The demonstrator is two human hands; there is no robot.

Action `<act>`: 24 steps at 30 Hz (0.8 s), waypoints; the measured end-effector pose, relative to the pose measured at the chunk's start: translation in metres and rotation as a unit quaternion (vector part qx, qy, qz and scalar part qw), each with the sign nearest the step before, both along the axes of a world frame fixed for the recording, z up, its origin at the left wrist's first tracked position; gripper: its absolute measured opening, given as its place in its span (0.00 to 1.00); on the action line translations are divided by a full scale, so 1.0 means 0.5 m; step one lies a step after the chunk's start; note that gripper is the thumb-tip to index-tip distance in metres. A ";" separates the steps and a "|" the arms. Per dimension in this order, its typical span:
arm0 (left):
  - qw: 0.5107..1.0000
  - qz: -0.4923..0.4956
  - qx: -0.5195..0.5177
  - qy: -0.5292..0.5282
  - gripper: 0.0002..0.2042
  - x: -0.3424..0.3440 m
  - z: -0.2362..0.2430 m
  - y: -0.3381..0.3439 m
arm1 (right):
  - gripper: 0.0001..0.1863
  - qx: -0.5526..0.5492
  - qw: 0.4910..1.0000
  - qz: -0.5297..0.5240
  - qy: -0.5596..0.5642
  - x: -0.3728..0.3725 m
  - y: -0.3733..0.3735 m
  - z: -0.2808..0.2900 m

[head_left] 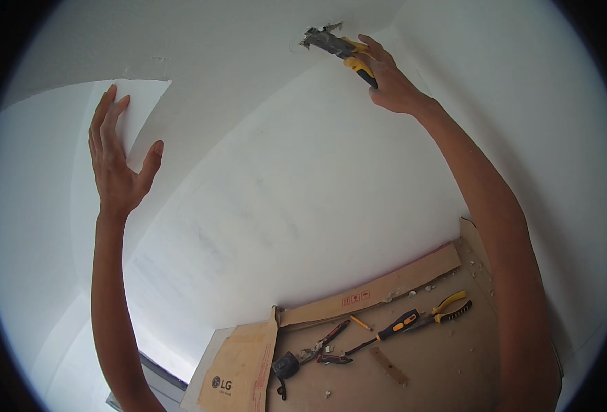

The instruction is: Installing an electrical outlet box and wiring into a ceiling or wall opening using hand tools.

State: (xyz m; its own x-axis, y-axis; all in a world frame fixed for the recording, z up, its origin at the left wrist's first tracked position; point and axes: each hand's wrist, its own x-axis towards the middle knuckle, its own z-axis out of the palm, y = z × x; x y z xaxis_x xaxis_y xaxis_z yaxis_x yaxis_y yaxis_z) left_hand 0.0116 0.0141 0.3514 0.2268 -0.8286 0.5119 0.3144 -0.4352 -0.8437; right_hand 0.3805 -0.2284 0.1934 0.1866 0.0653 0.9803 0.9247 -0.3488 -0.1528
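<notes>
Right hand (389, 79) gripped yellow-handled tool (348, 55) at wall hole (320, 34) | left hand (119, 154) open, flat on wall, well left of hole | best: short controlled strokes, left hand bracing.

A yellow-and-black-handled hand tool (348, 56) is gripped by the right hand (389, 79) at a ragged hole (317, 34) in the white wall (303, 178); the left hand (118, 154) is pressed flat against it.

White walls (303, 178) rise above cardboard sheets (413, 364) covering the floor.
</notes>
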 end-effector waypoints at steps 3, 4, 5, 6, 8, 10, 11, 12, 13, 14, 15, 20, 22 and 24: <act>1.000 0.011 -0.003 0.009 0.35 0.000 0.002 0.000 | 0.45 0.023 0.999 -0.027 -0.017 0.001 0.006 0.011; 1.000 0.010 -0.003 0.008 0.36 0.000 0.003 0.001 | 0.43 0.026 0.999 -0.020 -0.026 0.001 0.005 0.013; 1.000 0.009 -0.003 0.009 0.36 -0.002 0.002 0.002 | 0.41 0.030 0.999 -0.013 -0.034 0.001 0.007 0.012; 1.000 0.010 -0.004 0.009 0.36 -0.005 0.002 0.003 | 0.41 0.029 0.999 -0.012 -0.034 0.001 0.006 0.014; 1.000 0.009 -0.007 0.005 0.35 -0.005 0.001 0.004 | 0.39 0.030 0.998 -0.039 -0.049 0.001 -0.002 0.027; 1.000 0.007 -0.009 0.005 0.35 -0.004 0.001 0.008 | 0.38 0.005 0.997 -0.057 -0.045 -0.001 -0.010 0.040; 1.000 0.007 -0.008 0.006 0.35 -0.005 0.001 0.009 | 0.37 -0.019 0.996 -0.074 -0.040 0.002 -0.012 0.044; 1.000 0.007 -0.009 0.006 0.35 -0.004 0.001 0.008 | 0.37 -0.020 0.996 -0.074 -0.040 0.008 -0.012 0.047; 1.000 0.003 0.003 0.003 0.35 -0.001 0.002 0.004 | 0.37 -0.013 0.996 -0.074 -0.051 0.012 -0.014 0.050; 1.000 0.002 0.014 0.000 0.35 -0.001 0.001 0.003 | 0.36 -0.007 0.995 -0.072 -0.064 0.016 -0.012 0.050; 1.000 0.004 0.012 0.000 0.35 -0.001 0.000 0.003 | 0.36 -0.010 0.995 -0.070 -0.063 0.018 -0.010 0.047; 1.000 0.003 0.007 -0.006 0.35 -0.002 0.002 0.006 | 0.32 0.008 0.994 -0.064 -0.084 0.002 -0.012 0.037; 1.000 0.000 0.007 -0.007 0.35 -0.005 0.003 0.010 | 0.30 -0.008 0.994 -0.094 -0.062 -0.018 -0.028 0.044; 1.000 -0.001 0.007 -0.008 0.35 -0.007 0.004 0.010 | 0.28 -0.024 0.991 -0.124 -0.040 -0.047 -0.028 0.037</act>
